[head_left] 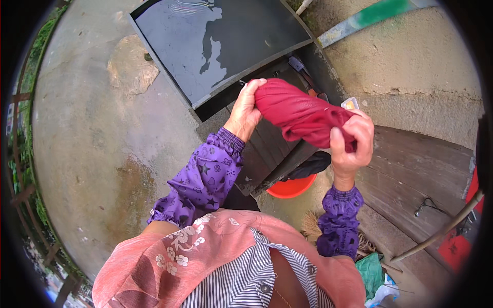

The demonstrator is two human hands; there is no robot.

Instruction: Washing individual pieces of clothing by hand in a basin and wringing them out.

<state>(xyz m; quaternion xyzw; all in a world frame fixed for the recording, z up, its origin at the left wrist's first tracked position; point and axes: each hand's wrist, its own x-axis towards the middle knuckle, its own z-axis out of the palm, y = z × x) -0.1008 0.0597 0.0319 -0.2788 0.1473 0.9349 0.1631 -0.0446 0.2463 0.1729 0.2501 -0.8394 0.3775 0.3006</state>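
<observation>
A dark red cloth [298, 110], twisted into a thick bundle, stretches between my two hands. My left hand [245, 110] is closed on its upper left end, and my right hand [353, 141] grips the lower right end with the thumb and fingers bent round it. The cloth hangs in the air over the dark slab of a wash sink [264, 146]. Beyond it lies the sink's water-filled basin [205, 38]. What the cloth is exactly cannot be made out while it is bunched up. Purple patterned sleeves cover both my forearms.
A scrubbing brush [298, 65] lies in the sink's narrow trough behind the cloth. An orange-red basin [292, 186] with dark cloth in it stands below. Wooden boards [411, 174] lie at the right, crossed by a stick [441, 226]. A flat stone [132, 66] is at the left.
</observation>
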